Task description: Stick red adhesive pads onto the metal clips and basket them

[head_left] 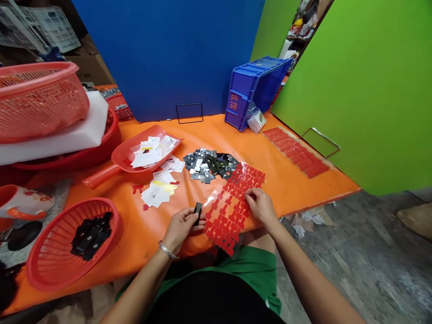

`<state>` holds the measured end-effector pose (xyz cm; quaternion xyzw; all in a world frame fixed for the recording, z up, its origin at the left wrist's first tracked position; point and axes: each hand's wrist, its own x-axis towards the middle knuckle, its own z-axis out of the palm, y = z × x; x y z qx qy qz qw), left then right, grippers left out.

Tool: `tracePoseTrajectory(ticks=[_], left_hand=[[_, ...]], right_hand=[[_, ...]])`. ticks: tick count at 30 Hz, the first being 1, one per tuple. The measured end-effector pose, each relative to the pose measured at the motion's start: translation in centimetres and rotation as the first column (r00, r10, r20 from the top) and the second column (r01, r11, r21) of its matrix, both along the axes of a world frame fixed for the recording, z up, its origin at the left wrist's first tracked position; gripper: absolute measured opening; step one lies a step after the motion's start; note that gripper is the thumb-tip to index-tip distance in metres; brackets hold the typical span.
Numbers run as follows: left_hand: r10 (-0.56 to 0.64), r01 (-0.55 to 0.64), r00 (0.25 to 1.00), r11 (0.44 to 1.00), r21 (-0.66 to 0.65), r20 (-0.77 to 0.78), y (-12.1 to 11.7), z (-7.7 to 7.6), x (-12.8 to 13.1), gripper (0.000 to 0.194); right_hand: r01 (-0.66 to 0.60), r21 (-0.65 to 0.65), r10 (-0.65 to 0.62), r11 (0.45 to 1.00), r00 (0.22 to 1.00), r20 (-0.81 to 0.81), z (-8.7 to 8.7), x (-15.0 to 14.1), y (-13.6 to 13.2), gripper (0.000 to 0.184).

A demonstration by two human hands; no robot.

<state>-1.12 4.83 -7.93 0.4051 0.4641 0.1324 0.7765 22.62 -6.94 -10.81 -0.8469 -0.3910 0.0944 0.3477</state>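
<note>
Orange-covered tabletop: a bright work surface (293, 193) bears everything in reach, the supplies ringed around the person's lap, probably to spare stretching.
Red plastic basket: the openwork container (50, 270) stands at the left edge, black pieces inside, kept within easy range of the left hand, it seems.
Red sticker sheet: T-shaped red pieces on clear backing (238, 209) lie flat between the hands (gaps show in the rows), likely angled to suit the right hand.
Heap of metal plates: small dark and silvery plates (209, 166) sit just beyond the sheet's far left edge.
Right hand: nearly closed (261, 204), thumb and forefinger together at the sheet's right edge; whether they grip anything cannot be told.
Left hand: half curled (180, 227), pinching one plate.
Black plate: held upright (197, 213) by the fingertips, apparently to leave its face exposed.
</note>
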Motion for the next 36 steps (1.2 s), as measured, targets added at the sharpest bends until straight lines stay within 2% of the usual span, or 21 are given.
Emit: tracePoseTrajectory(ticks=[7, 15, 19, 24, 27, 30, 33, 36], left_hand=[[0.032, -0.031, 0.999, 0.999, 0.024, -0.02, -0.5, -0.6, -0.1, 0.008], [0.068, -0.068, 0.998, 0.997, 0.025, -0.003, -0.7, -1.1, 0.0, 0.006], [0.069, -0.069, 0.998, 0.997, 0.02, 0.001, -0.7, -0.8, -0.2, 0.012], [0.017, -0.017, 1.0, 1.0, 0.004, -0.001, 0.3, 0.5, 0.0, 0.019], [0.001, -0.003, 0.999, 0.998, 0.062, 0.043, 1.2, 1.3, 1.3, 0.022], [-0.024, 0.016, 0.997, 0.996, 0.091, 0.079, 1.6, 1.7, 3.8, 0.019], [-0.077, 0.065, 0.988, 0.994, 0.09, 0.135, 1.3, 1.4, 7.0, 0.015], [-0.112, 0.099, 0.981, 0.991, 0.088, 0.16, 0.8, 0.3, 10.1, 0.013]], right_hand=[[0.0, -0.075, 0.006, 0.997, 0.996, 0.088, -0.3, -0.7, 0.3, 0.014], [-0.015, -0.142, 0.041, 0.99, 0.982, 0.182, -0.3, -0.5, 2.0, 0.016], [0.007, -0.166, 0.028, 0.986, 0.978, 0.205, -0.7, -0.4, 2.3, 0.012], [0.009, -0.179, 0.026, 0.984, 0.982, 0.188, -1.1, 0.3, 2.5, 0.008], [-0.01, -0.207, 0.048, 0.978, 0.983, 0.179, -1.0, 0.4, 2.6, 0.008], [0.002, -0.198, 0.046, 0.98, 0.97, 0.239, -0.8, -0.1, 2.3, 0.007], [-0.005, -0.181, 0.055, 0.983, 0.96, 0.274, -0.8, -0.9, 2.0, 0.015], [-0.006, -0.152, 0.043, 0.988, 0.968, 0.246, -0.9, -1.2, 2.0, 0.019]])
